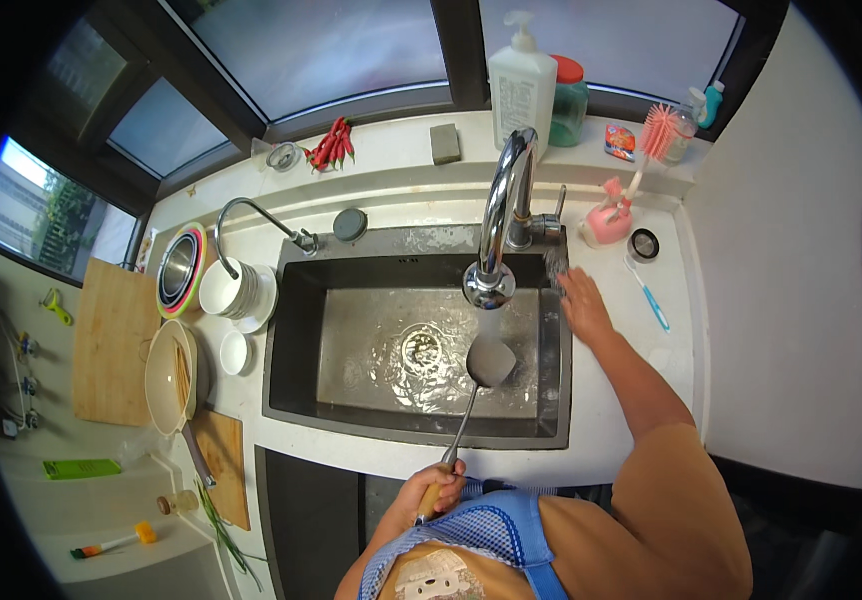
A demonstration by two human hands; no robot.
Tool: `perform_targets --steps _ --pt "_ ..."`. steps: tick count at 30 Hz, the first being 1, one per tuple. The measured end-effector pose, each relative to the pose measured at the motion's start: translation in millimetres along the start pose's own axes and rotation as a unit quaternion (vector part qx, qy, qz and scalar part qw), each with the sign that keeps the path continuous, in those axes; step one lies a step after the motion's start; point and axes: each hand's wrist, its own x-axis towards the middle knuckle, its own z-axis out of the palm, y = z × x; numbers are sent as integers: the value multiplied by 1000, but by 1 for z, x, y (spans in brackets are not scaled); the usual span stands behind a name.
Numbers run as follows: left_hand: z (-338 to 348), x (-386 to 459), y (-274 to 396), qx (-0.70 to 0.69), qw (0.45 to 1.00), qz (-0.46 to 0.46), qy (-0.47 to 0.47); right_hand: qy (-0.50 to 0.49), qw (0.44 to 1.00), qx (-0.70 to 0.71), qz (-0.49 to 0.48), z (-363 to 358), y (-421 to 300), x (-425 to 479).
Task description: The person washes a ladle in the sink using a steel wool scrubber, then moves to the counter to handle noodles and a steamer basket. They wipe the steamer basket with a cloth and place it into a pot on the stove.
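Note:
My left hand (434, 491) grips the wooden handle of a metal spatula (491, 362), whose blade is raised over the sink (296, 352). Water runs from the chrome gooseneck faucet (488, 289) toward the blade. My right hand (584, 304) is at the sink's right rim, palm down. Its fingertips reach a steel wool scrubber (554, 264), and whether they touch it is unclear. The scrubber lies just below the faucet's lever (560, 202). Shallow water glistens around the drain (423, 351).
Left of the sink stand white bowls (224, 289), a small cup (236, 352), a frying pan (168, 375) holding chopsticks, and cutting boards (112, 345). On the right are a pink brush holder (608, 223) and a toothbrush (648, 296). A pump bottle (521, 94) and red chilies (332, 145) line the sill.

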Motion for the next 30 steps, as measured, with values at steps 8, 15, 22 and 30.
perform_targets --steps 8,15,22,30 --pt "-4 -8 10 -24 998 54 -28 -28 998 36 -41 8 -91 -82" --pt "-20 -29 15 -34 997 72 11 43 995 86 3 29 -117 26" --pt "-29 -42 19 -33 998 47 20 128 990 54 -22 79 -86 153" --pt "-39 -47 32 -30 997 69 29 -5 961 229 -156 105 -158 119"
